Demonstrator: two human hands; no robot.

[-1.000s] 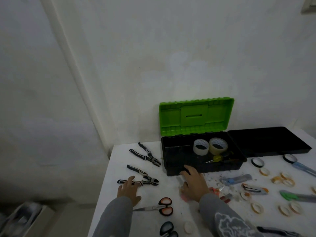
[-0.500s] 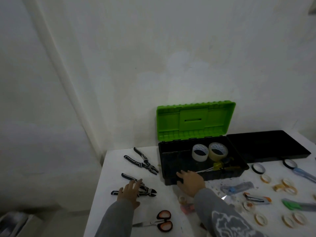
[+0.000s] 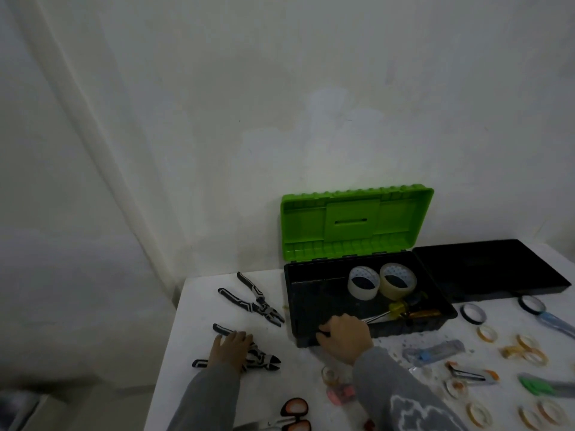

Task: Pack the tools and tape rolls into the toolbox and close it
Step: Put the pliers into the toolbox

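Your left hand [image 3: 231, 349] is lying spread on the cutters [image 3: 264, 357], right hand [image 3: 345, 337] gripping the toolbox [image 3: 413, 328] rim; lifting by one handle, you're risking them swinging loose.

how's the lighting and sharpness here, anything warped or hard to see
Head view: dim, flat light, no glare; the wide lens bows the wall corner; the toolbox interior is so dark its contents partly vanish; the tape rings at right look soft; the scissors are cropped at the bottom.
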